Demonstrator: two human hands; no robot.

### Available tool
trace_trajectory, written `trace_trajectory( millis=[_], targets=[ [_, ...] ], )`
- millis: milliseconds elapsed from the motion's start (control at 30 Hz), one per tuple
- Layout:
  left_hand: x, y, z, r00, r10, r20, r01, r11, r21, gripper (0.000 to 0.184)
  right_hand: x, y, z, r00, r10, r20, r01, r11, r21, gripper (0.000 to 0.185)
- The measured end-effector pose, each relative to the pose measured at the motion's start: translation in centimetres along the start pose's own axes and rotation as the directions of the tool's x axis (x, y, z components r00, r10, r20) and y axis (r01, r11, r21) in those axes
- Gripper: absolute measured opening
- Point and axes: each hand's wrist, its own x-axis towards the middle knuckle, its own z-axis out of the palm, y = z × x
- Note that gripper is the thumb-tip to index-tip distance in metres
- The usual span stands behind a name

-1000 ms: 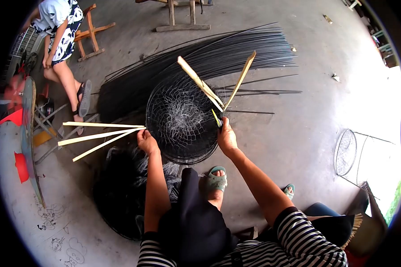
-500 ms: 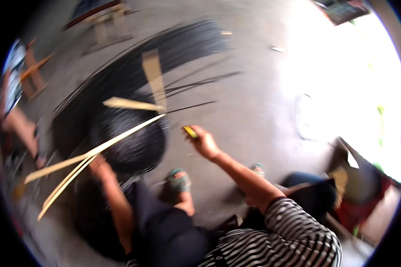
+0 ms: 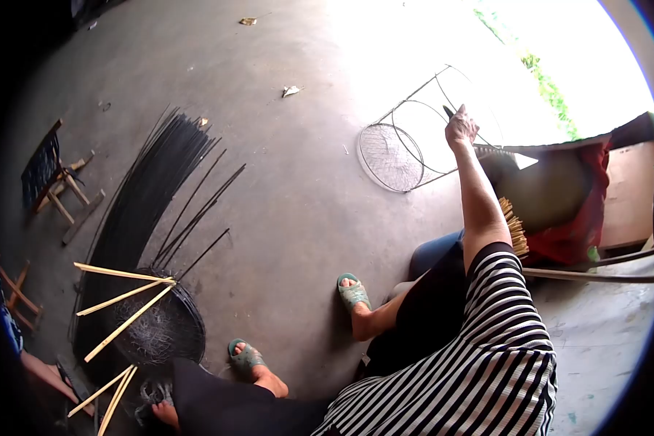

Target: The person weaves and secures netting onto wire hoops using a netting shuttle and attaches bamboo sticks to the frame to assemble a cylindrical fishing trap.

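Note:
My right hand is stretched far forward, closed around a small tool whose dark end pokes out past the fingers; its exact kind is unclear. It appears in front of a round wire frame with a mesh end. My left hand is low at the left, mostly hidden by my dark-clothed leg, beside a crumpled clear plastic piece. Near it lie pale split-wood strips on a round black woven piece, from which long black strands fan out. More pale strips lie closer to me.
A small folding stool stands at the left. Part of another person's leg shows at lower left. At right are a bundle of thin sticks, red cloth and a long pole. Dry leaves lie on the floor.
My view has swung to the right. My right hand has reached forward and right with the small tool, which showed yellow and black before. My left hand is now lower, away from the strips.

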Motion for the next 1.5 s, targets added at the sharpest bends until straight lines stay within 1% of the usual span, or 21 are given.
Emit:
trace_trajectory(
  millis=[67,100,167,233,367,433,500,567,633,900,933,967,1000,1033,1100,1167,1233,1333,1367,1400,1500],
  targets=[
    [-1.0,1.8,-0.8,0.997,0.072,0.036,-0.072,0.997,-0.02,0.047,-0.9,2.0,2.2,0.987,-0.12,0.112,0.101,0.982,0.158,0.03],
    [-1.3,3.2,-1.0,0.992,0.119,0.05,-0.117,0.992,-0.047,0.044,-3.4,2.2,3.2,0.918,-0.39,-0.064,0.394,0.886,0.244,0.028],
    [-2.1,6.2,-1.6,0.97,0.231,0.076,-0.221,0.968,-0.119,0.038,-9.8,-0.7,-0.3,0.799,-0.588,-0.127,0.578,0.694,0.429,0.024],
    [-2.7,9.0,-2.9,0.934,0.348,0.079,-0.327,0.924,-0.199,0.033,-12.9,-2.8,-2.6,0.73,-0.684,-0.012,0.644,0.681,0.347,0.02],
    [-8.4,19.7,-6.5,0.885,0.464,-0.017,-0.443,0.833,-0.332,0.03,-17.7,-1.7,-9.5,0.444,-0.889,-0.114,0.842,0.371,0.393,0.019],
    [-11.5,24.1,-7.7,0.878,0.478,-0.022,-0.419,0.745,-0.519,0.029,-20.3,-0.3,-10.3,0.349,-0.932,-0.097,0.858,0.276,0.433,0.021],
    [-14.7,28.4,-9.0,0.744,0.667,-0.037,-0.615,0.664,-0.426,0.03,-23.2,1.2,-10.6,0.219,-0.969,-0.119,0.885,0.145,0.443,0.022],
    [-19.9,33.3,-10.1,0.711,0.701,-0.054,-0.621,0.59,-0.516,0.025,-26.3,1.7,-11.3,0.054,-0.971,-0.231,0.918,-0.043,0.395,0.021],
    [-23.3,36.4,-12.0,0.529,0.841,-0.115,-0.836,0.493,-0.243,0.02,-29.0,2.2,-12.3,-0.026,-0.96,-0.279,0.912,-0.137,0.387,0.018],
    [-28.6,39.7,-13.2,0.363,0.931,0.041,-0.86,0.351,-0.371,0.024,-30.6,6.1,-15.0,-0.322,-0.837,-0.442,0.888,-0.428,0.165,0.012],
    [-29.2,40.2,-13.3,0.382,0.923,0.053,-0.833,0.369,-0.412,0.025,-29.2,6.9,-14.5,-0.299,-0.825,-0.48,0.922,-0.38,0.079,0.01],
    [-29.1,40.4,-13.0,0.34,0.94,0.03,-0.857,0.323,-0.401,0.026,-26.7,7.7,-13.0,-0.193,-0.855,-0.481,0.926,-0.32,0.199,0.01],
    [-29.3,40.8,-12.8,0.342,0.939,0.033,-0.855,0.325,-0.404,0.027,-25.6,8.2,-14.0,0.25,-0.947,-0.199,0.796,0.084,0.6,0.025],
    [-29.8,41.3,-12.5,0.34,0.94,0.033,-0.852,0.323,-0.412,0.027,-23.6,9.0,-14.2,0.435,-0.895,-0.101,0.716,0.275,0.642,0.028],
    [-30.9,42.1,-12.0,0.268,0.963,0.02,-0.879,0.253,-0.404,0.033,-19.7,10.7,-13.8,0.523,-0.762,-0.382,0.823,0.335,0.459,0.036],
    [-32.2,42.5,-11.4,0.179,0.982,0.059,-0.913,0.188,-0.362,0.039,-19.0,11.6,-13.6,0.663,-0.479,-0.575,0.748,0.4,0.529,0.036],
    [-33.6,42.4,-10.3,0.056,0.987,0.148,-0.937,0.103,-0.333,0.053,-21.7,12.3,-16.6,0.946,-0.31,-0.09,0.27,0.609,0.746,0.033],
    [-35.8,42.3,-8.4,-0.116,0.949,0.293,-0.975,-0.053,-0.215,0.058,-26.8,12.8,-17.0,0.838,-0.536,-0.101,0.158,0.062,0.985,0.025],
    [-36.0,42.0,-7.3,-0.161,0.936,0.314,-0.971,-0.093,-0.219,0.06,-29.1,12.5,-18.6,0.825,-0.564,0.042,-0.007,0.064,0.998,0.023],
    [-36.1,41.7,-6.2,-0.212,0.925,0.317,-0.965,-0.146,-0.219,0.057,-30.9,12.2,-19.1,0.796,-0.601,0.07,-0.135,-0.064,0.989,0.023],
    [-36.7,40.3,-4.2,-0.263,0.877,0.403,-0.958,-0.189,-0.214,0.052,-33.5,12.2,-21.0,0.682,-0.729,0.059,-0.281,-0.187,0.941,0.024]
  ],
)
